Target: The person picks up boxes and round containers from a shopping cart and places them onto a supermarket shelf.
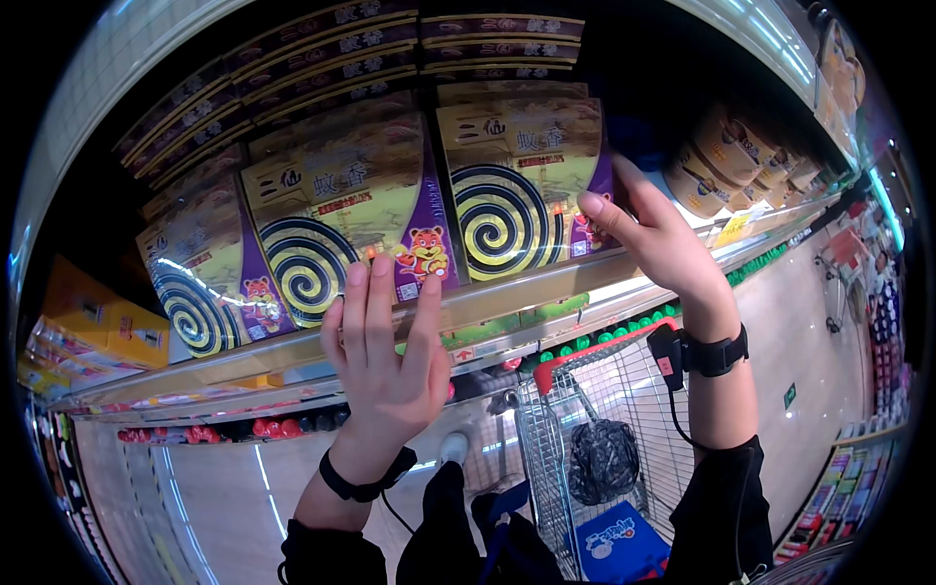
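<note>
Three stacks of mosquito coil boxes stand side by side at the front of a shelf. My left hand (391, 351) lies with spread fingers against the lower front of the middle mosquito coil box (329, 197), its fingertips on the printed face. At the right-hand mosquito coil box (512, 153), my right hand (651, 234) touches the right edge, the thumb on the front near the printed tiger and the fingers along the side, partly hidden. The left mosquito coil box (205, 256) leans beside the middle one, touched by neither hand.
Behind are stacked flat purple boxes (322, 58). Paper tubs (724, 161) stand right, yellow boxes (110, 322) left. The shelf's front rail (512, 285) runs below the boxes. A wire shopping cart (541, 439) with a black plastic bag (603, 461) and a blue package (621, 541) stands by my legs.
</note>
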Motion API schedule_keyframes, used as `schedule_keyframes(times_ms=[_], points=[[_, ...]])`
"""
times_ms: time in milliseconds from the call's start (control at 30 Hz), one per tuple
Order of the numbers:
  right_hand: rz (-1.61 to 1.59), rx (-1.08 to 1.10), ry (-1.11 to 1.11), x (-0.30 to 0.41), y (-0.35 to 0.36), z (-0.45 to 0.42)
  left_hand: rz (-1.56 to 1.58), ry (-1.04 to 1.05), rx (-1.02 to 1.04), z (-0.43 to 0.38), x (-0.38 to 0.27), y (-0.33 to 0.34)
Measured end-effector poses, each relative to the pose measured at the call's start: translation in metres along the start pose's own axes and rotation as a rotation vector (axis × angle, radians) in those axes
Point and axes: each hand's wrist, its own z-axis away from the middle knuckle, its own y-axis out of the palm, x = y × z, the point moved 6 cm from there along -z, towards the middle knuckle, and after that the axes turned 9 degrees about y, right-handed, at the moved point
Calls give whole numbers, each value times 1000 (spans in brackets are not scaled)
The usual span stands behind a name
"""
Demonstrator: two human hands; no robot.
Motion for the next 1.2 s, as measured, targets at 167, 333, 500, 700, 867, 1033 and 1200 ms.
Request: schedule_keyframes(times_ms=[167,333,500,700,867,1033,1200], points=[[90,-118,-236,10,6,13,-23,-34,-2,-3,-8,5],[325,-237,-221,-2,5,21,-35,24,24,-11,-24,16],[349,-303,-329,5,11,27,-23,58,61,-8,-29,21],[253,-275,-258,1,15,29,19,77,84,-7,-30,15],[106,-238,-181,-9,18,30,277,7,45,11,-19,-10],[25,-271,-162,-5,20,32,177,-325,-490,72,71,-63],[24,-308,-146,-3,15,32,128,-740,-321,78,143,-95]])
